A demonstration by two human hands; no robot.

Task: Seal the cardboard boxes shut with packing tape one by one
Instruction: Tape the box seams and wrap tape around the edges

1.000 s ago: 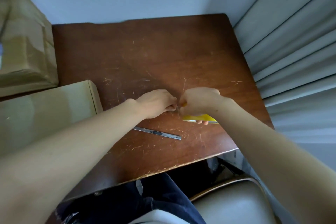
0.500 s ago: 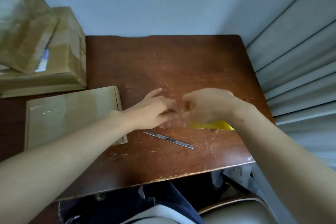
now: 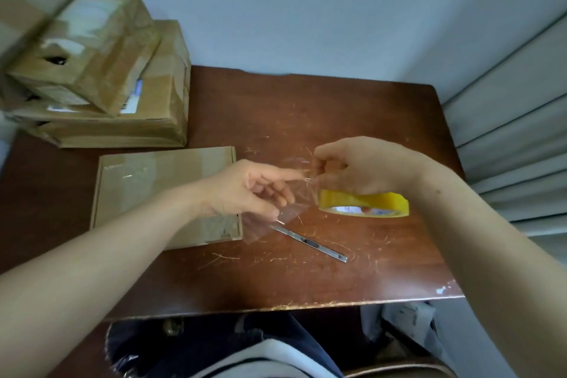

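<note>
A yellow roll of clear packing tape [image 3: 365,204] hangs over the middle of the brown table [image 3: 306,107], gripped from above by my right hand [image 3: 362,167]. My left hand [image 3: 254,190] pinches the free end of a short clear tape strip [image 3: 276,218] pulled off the roll to the left. A flat cardboard box [image 3: 159,181] lies on the table just left of my left hand, partly under my left forearm. It has patches of clear tape on its top.
A metal utility knife [image 3: 313,244] lies on the table below the roll. Stacked taped cardboard boxes [image 3: 101,83] stand at the back left. A wall runs behind the table, curtains [image 3: 521,120] hang at the right, and a chair seat sits under the near edge.
My hands have drawn apart, and a short clear strip now stretches from the roll to my left hand. The view has swung left, bringing the stacked boxes into sight.
</note>
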